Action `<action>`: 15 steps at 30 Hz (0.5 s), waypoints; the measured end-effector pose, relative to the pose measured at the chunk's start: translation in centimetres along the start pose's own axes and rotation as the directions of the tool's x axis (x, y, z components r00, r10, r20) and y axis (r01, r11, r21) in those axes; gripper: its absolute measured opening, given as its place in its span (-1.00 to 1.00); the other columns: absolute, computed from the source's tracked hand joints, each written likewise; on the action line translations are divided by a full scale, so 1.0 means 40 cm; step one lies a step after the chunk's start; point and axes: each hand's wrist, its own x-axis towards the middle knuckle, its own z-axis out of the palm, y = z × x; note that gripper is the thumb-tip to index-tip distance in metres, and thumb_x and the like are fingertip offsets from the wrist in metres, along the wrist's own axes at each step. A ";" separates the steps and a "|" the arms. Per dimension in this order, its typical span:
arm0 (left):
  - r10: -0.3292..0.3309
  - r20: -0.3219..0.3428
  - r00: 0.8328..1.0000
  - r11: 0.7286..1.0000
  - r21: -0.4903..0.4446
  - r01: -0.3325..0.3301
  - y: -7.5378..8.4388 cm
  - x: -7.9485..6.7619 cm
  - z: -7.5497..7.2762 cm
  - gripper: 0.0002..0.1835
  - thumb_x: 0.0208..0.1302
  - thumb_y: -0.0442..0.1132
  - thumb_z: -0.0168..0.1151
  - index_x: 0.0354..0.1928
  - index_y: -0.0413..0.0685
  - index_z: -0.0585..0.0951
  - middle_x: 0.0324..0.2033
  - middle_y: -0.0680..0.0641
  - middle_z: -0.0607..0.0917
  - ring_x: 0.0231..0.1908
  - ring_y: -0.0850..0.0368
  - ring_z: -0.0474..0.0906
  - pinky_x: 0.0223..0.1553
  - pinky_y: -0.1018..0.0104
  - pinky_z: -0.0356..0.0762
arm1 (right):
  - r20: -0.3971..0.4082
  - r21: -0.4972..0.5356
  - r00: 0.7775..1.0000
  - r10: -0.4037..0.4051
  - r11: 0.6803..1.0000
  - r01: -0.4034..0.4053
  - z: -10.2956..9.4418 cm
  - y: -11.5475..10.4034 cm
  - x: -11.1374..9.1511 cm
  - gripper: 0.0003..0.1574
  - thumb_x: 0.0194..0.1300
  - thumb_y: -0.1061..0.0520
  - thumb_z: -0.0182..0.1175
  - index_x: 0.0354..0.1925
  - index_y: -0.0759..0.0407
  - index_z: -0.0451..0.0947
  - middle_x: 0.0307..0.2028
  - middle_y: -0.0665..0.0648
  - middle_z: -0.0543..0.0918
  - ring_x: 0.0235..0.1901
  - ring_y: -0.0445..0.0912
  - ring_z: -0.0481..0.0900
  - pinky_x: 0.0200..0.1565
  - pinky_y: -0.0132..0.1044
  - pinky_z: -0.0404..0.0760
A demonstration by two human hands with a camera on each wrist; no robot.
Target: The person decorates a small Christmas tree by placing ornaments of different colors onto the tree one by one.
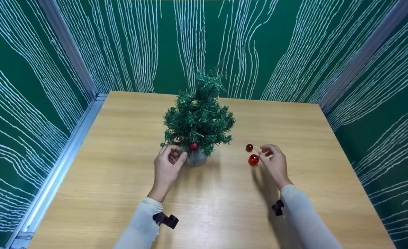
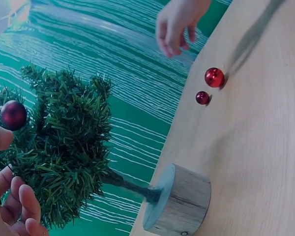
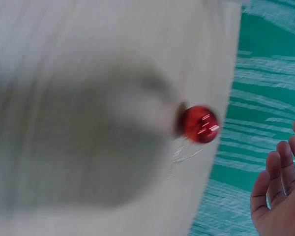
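Observation:
A small green artificial Christmas tree [image 1: 200,117] stands on the table in a round wood-look base [image 2: 182,201]. From its lower branches hangs a dark red ball ornament [image 1: 193,146]. My left hand [image 1: 169,160] is at the tree's lower left side, its thumb close to that ornament and its fingers loosely bent by the branches, with a gap between. Two more red balls lie on the table right of the tree: a larger shiny one [image 1: 253,159] and a smaller one [image 1: 249,147]. My right hand [image 1: 275,163] hovers beside them, fingers apart, near a thin string loop [image 3: 182,155].
The wooden table [image 1: 120,193] is enclosed by green walls [image 1: 165,45] with white wavy lines. Metal frame posts [image 1: 69,45] stand at the corners. Each sleeve carries a dark wrist strap with a camera mount [image 1: 165,220].

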 end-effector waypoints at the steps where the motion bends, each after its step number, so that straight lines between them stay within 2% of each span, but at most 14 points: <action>1: 0.006 0.001 1.000 1.000 0.004 -0.006 -0.001 0.001 0.000 -0.80 0.21 -0.17 0.39 -0.23 -0.10 0.60 -0.40 -0.06 0.53 -0.43 0.14 0.43 -0.39 0.25 0.48 | 0.009 -0.011 1.000 0.016 1.000 -0.015 0.000 0.014 0.001 -0.71 0.23 0.28 0.28 -0.06 0.30 0.61 -0.18 0.23 0.63 -0.19 0.09 0.57 -0.23 -0.38 0.46; 5: 0.029 -0.007 1.000 0.999 0.026 -0.028 -0.006 0.003 -0.002 -0.81 0.20 -0.19 0.40 -0.24 -0.09 0.61 -0.42 -0.01 0.51 -0.46 0.16 0.43 -0.40 0.18 0.49 | 0.058 -0.059 0.996 0.066 0.996 -0.063 0.002 0.066 0.003 -0.69 0.26 0.28 0.22 -0.01 0.29 0.59 -0.15 0.23 0.61 -0.17 0.06 0.54 -0.21 -0.35 0.48; 10: 0.042 -0.018 0.999 0.999 0.035 -0.041 -0.009 0.002 -0.006 -0.81 0.20 -0.19 0.40 -0.25 -0.09 0.61 -0.43 0.00 0.51 -0.46 0.18 0.42 -0.42 0.32 0.45 | 0.137 -0.121 0.987 0.080 0.991 -0.063 0.007 0.113 0.003 -0.65 0.26 0.27 0.21 0.03 0.27 0.59 -0.14 0.25 0.59 -0.18 0.06 0.55 -0.16 -0.23 0.54; 15: 0.039 -0.006 0.999 0.999 0.024 -0.039 -0.010 0.001 -0.007 -0.80 0.21 -0.15 0.39 -0.25 -0.09 0.61 -0.42 -0.03 0.53 -0.45 0.18 0.43 -0.42 0.40 0.43 | 0.163 -0.169 0.982 0.090 0.984 -0.062 0.015 0.138 0.004 -0.64 0.25 0.28 0.23 0.04 0.23 0.59 -0.19 0.24 0.56 -0.22 0.07 0.55 -0.19 -0.18 0.53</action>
